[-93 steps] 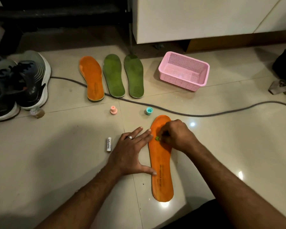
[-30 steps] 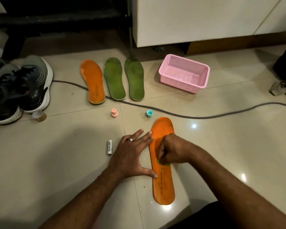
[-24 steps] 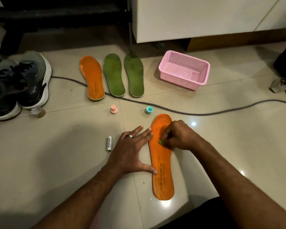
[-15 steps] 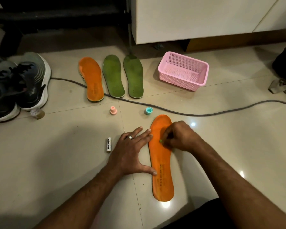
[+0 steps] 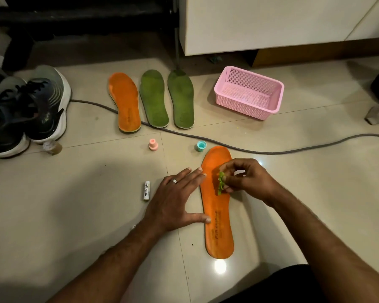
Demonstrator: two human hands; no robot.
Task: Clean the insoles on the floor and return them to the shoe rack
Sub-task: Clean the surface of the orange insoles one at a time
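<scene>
A small green scrubber point(image 5: 221, 185) is pinched in the right hand point(image 5: 247, 180) over the near orange insole point(image 5: 217, 206), which is braced on the floor tile point(image 5: 74, 204) by the flat, spread left hand point(image 5: 175, 202) along its left edge. Three more insoles point(image 5: 153, 99) are laid beyond the grey cable point(image 5: 271, 151), beside a pink basket point(image 5: 248, 95).

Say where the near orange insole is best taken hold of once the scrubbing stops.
Probably at the heel end of the near orange insole, from the person's side. It lies flat, the heel is bare and nearest, while the left hand borders its left edge and the right hand covers the forefoot.
</scene>
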